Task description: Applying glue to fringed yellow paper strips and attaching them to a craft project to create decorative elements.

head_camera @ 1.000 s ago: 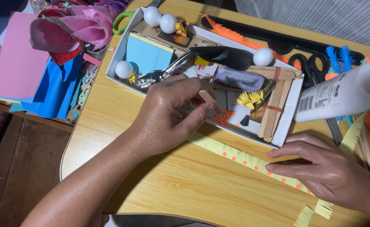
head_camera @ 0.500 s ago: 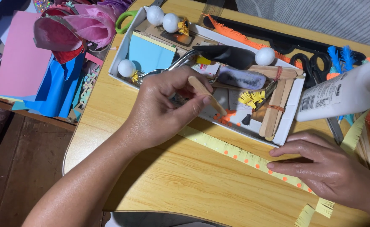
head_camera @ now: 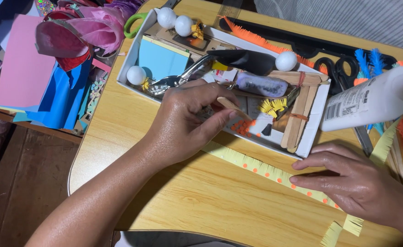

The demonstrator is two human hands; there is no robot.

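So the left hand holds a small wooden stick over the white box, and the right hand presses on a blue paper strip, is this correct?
Not quite: the paper strip under the right hand is yellow with orange dots, not blue, as the head view shows. The left hand does hold a small wooden stick over the white box.

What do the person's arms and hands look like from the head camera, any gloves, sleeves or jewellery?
Both hands are bare: no gloves on the left hand or the right hand. No rings show on the visible fingers, and no watch or bracelet on either wrist. The left forearm is uncovered right down to the frame edge, with no sleeve in view. Nails look short and unpainted.
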